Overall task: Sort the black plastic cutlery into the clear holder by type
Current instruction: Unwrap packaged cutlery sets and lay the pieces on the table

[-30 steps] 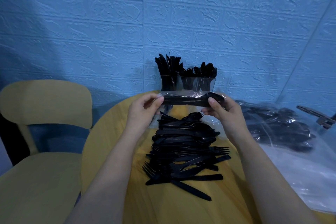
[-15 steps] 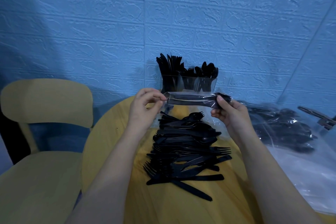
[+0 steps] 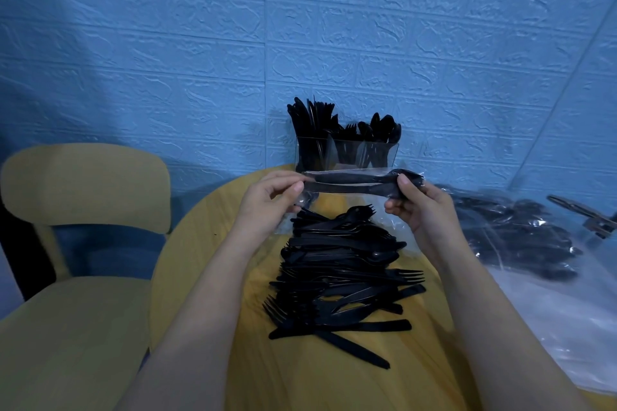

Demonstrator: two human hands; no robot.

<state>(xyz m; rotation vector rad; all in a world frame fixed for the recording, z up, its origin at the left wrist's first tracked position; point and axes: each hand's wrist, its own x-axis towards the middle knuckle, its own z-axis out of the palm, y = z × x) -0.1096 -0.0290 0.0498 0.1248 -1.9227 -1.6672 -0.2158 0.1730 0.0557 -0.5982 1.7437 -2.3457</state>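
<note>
Both hands grasp a wrapped cutlery packet (image 3: 354, 184) held level above the table (image 3: 200, 243): the left hand (image 3: 267, 207) pinches one end, the right hand (image 3: 420, 210) clasps the other. Just behind stands the clear holder (image 3: 347, 153) against the wall (image 3: 300, 27); a loose cutlery pile (image 3: 340, 277) lies beneath.

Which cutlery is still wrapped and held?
The wrapped cutlery set, pinched between left hand and right hand; the loose pile lies unwrapped on the table.

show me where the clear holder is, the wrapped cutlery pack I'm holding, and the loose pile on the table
clear holder (image 3: 347, 153): head view, its front wall.
wrapped cutlery pack (image 3: 350, 184): head view, its middle, between the hands.
loose pile (image 3: 344, 277): head view, its centre.
</note>
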